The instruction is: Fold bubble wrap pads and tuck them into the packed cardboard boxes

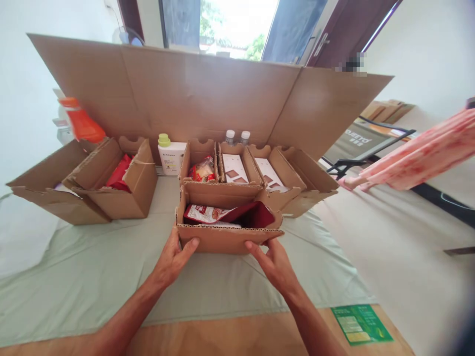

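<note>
A brown cardboard box (226, 242) with an open top sits in front of me, with both my hands on it. My left hand (176, 254) grips its left end, thumb on the front wall and fingers hidden around the side. At the right end, my right hand (272, 259) holds it the same way. Inside lie a white-and-red printed packet (208, 213) and a dark red packet (256, 215). Just behind stand a box with red-and-clear snack packets (203, 170) and two boxes with white cartons, a left carton (234, 168) and a right carton (270, 174).
More cardboard boxes stand at left, one holding a red packet (119, 172). A white bottle with a green cap (172, 155), an orange bottle (83, 121) and clear bottles (237, 137) stand near a cardboard panel (208, 89). A green sheet (360, 324) lies front right; a person's pink clothing (419, 153) shows at right.
</note>
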A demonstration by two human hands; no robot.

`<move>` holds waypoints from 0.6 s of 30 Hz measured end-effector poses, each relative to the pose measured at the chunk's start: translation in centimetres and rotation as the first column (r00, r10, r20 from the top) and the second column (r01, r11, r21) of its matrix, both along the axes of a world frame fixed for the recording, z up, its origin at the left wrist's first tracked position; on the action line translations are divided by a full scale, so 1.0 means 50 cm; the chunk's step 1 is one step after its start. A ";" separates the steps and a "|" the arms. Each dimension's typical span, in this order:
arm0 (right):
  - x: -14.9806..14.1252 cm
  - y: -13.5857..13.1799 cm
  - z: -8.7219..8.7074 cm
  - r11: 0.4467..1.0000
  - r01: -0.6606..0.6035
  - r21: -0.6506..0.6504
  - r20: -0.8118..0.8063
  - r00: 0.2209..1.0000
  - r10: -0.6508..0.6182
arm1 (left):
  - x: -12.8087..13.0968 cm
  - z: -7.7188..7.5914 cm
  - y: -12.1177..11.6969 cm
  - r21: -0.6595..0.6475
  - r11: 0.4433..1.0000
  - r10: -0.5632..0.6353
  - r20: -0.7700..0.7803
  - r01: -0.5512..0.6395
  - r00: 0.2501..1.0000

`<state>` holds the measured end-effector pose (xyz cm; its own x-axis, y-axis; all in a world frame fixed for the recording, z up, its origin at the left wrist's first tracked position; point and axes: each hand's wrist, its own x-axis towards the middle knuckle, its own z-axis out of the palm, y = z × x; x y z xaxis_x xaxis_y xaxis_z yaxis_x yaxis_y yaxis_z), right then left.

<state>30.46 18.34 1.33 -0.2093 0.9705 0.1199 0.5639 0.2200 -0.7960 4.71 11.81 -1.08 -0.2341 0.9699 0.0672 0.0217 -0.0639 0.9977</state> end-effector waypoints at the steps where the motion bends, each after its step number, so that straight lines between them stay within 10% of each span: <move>1: -0.010 -0.009 0.007 1.000 0.022 0.007 0.016 1.000 -0.022 | -0.001 0.000 -0.010 -0.010 1.000 0.012 0.010 -0.012 1.000; 6: -0.030 -0.074 0.081 0.996 -0.056 0.064 0.065 0.997 0.052 | -0.040 0.035 -0.095 -0.055 0.991 0.119 -0.045 -0.122 0.992; 18: -0.073 -0.122 0.305 0.921 -0.085 0.380 0.067 0.996 0.065 | -0.067 0.304 -0.134 0.401 0.900 0.263 -0.193 -0.169 0.945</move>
